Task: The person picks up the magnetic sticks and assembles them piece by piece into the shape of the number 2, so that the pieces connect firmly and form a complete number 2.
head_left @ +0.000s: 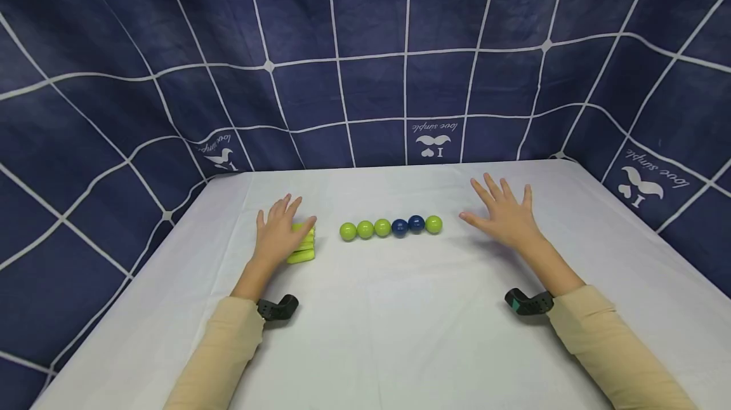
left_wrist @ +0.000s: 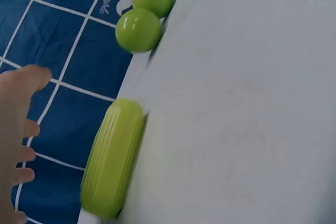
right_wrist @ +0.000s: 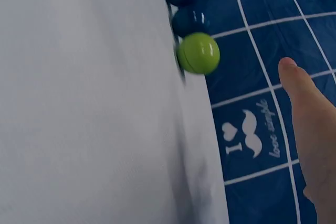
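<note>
Here I see fingers (head_left: 482, 193) spread on both: left hand (head_left: 278, 232) by green sticks (head_left: 301, 256) left of centre, right hand (head_left: 505, 216) near mid-frame balls (head_left: 382, 227).

Your left hand (head_left: 278, 232): left of ball row (head_left: 382, 227), palm down, fingers spread and fairly straight, thumb reaching out toward row. Your right hand (head_left: 505, 216): right of row, palm down, fingers fanned wide, thumb pointing back at row. Both hands apart from row. Your left arm (head_left: 225, 340) and right arm (head_left: 611, 346): on near side of row, slanting inward toward it, sleeves ending just short of bare wrists.
</note>
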`<state>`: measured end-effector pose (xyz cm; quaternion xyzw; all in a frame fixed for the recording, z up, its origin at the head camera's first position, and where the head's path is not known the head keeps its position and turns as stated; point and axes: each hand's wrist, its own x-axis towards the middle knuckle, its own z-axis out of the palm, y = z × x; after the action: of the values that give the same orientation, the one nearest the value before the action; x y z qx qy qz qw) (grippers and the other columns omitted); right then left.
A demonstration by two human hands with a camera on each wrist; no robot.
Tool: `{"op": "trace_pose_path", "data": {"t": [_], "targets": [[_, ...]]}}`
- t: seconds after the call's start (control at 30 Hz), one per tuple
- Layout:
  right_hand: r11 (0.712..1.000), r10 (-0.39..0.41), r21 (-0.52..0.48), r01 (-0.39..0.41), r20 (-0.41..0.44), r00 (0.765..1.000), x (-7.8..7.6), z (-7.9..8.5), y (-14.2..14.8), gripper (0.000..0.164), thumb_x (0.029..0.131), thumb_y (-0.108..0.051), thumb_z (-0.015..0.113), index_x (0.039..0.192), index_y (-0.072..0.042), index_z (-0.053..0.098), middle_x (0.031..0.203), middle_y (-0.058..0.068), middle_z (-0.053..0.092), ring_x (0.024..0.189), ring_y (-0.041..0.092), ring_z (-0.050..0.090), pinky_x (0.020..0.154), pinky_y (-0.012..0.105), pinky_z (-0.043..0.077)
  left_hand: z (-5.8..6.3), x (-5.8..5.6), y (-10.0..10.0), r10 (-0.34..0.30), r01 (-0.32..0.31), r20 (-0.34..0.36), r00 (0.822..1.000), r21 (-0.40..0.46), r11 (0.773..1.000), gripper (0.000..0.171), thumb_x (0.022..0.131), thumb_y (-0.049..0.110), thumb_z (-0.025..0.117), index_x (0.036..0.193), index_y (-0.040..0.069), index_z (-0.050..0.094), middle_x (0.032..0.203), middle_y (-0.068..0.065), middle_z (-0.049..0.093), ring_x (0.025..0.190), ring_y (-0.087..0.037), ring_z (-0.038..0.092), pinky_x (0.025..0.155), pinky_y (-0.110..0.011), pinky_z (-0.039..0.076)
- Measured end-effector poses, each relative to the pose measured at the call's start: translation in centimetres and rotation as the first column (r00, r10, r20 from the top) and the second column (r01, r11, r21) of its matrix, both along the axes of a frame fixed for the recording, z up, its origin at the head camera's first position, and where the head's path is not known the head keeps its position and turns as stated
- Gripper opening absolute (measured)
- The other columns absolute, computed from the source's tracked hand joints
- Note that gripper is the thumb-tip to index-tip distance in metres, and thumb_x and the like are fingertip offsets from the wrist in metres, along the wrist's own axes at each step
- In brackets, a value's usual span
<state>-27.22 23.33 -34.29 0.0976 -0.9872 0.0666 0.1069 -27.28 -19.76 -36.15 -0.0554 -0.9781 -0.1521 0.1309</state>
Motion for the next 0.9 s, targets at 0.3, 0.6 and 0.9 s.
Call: {"op": "trace_pose_path", "data": {"t": [0.3, 0.6, 0.9], "targets": [[0.993, 0.095, -0.07, -0.097, -0.031, 0.995, 0.3, -2.1, -3.3, 0.072, 0.085, -0.054, 0.048, 0.142, -0.015, 0.028, 0.145, 0.015, 0.031, 0.131, 0.038, 0.03, 0.104, 0.065, 0.008, -0.3, -0.8, 2.4, 0.013, -0.011, -0.008, 1.0, 0.245, 0.97, 0.034, 0.093, 0.033, 0.044, 0.112, 0.013, 0.063, 0.123, -0.009, 0.058, 0.119, -0.029, 0.048, 0.099, -0.051, 0.027], [0.913, 0.191, -0.385, -0.135, 0.111, 0.975, 0.0, -4.4, -5.5, 0.069, 0.087, -0.039, 0.055, 0.142, -0.008, 0.026, 0.133, 0.02, 0.044, 0.117, 0.036, 0.047, 0.096, 0.054, 0.036, -2.0, -1.2, 0.9, 0.117, -0.12, 0.035, 0.993, 0.46, 0.88, 0.031, 0.092, 0.025, 0.045, 0.116, 0.011, 0.06, 0.129, -0.012, 0.049, 0.121, -0.03, 0.043, 0.099, -0.048, 0.029], [0.825, 0.267, -0.53, -0.196, 0.06, 0.962, 0.4, -5.8, -5.5, 0.062, 0.087, -0.023, 0.059, 0.14, -0.012, 0.03, 0.136, 0.02, 0.036, 0.12, 0.036, 0.043, 0.099, 0.054, 0.033, -3.6, -1.4, -0.6, 0.059, -0.103, 0.119, 0.991, 0.405, 0.909, 0.039, 0.094, 0.03, 0.042, 0.122, 0.006, 0.055, 0.137, -0.017, 0.038, 0.13, -0.035, 0.028, 0.107, -0.051, 0.016]]}}
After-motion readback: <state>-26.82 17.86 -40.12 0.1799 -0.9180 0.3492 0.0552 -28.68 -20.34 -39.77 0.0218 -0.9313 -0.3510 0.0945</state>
